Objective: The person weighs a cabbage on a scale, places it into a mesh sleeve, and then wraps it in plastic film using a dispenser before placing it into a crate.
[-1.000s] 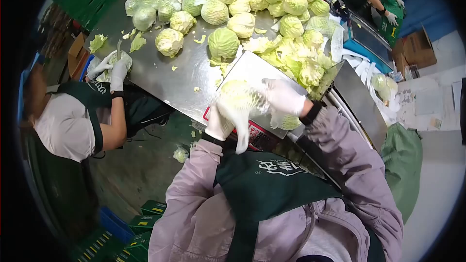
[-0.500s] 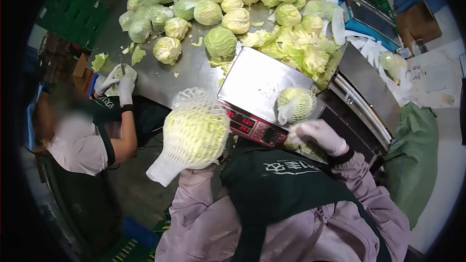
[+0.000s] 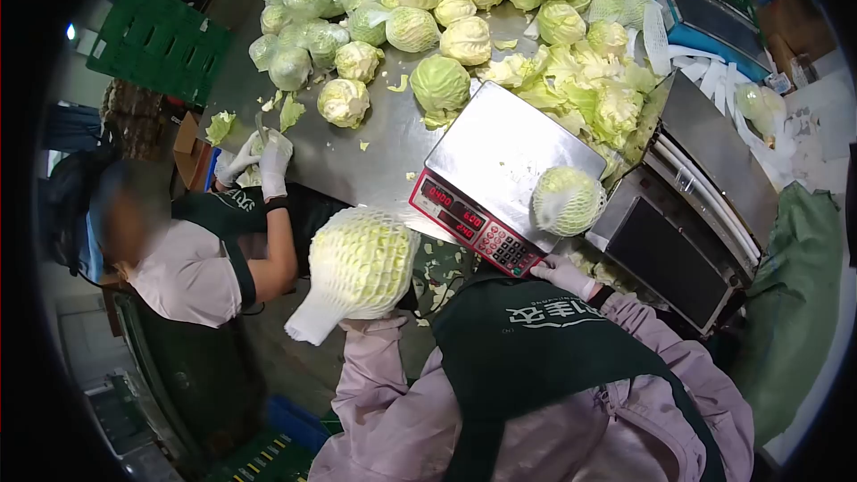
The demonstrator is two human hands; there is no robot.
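A cabbage in a white foam net (image 3: 364, 261) is held up at the left end of my left sleeve. My left hand is hidden behind and beneath this cabbage, whose loose net end hangs to the lower left. My gloved right hand (image 3: 566, 275) is at the lower right corner of the red-framed scale (image 3: 473, 223), fingers stretched to the keypad edge. Another netted cabbage (image 3: 569, 202) sits on the right side of the steel weighing plate (image 3: 509, 138). Red digits glow on the scale's display.
Many cabbages, some wrapped, cover the back of the steel table (image 3: 312, 147). Loose leaves (image 3: 571, 80) lie behind the scale. At left, a co-worker's gloved hands (image 3: 259, 161) work on a cabbage. A machine with a black panel (image 3: 665, 263) stands right, beside a green sack (image 3: 790, 295).
My right hand has moved from beside the netted cabbage down to the scale's keypad corner. My view has shifted, so the table appears farther right. The left-hand cabbage stays raised.
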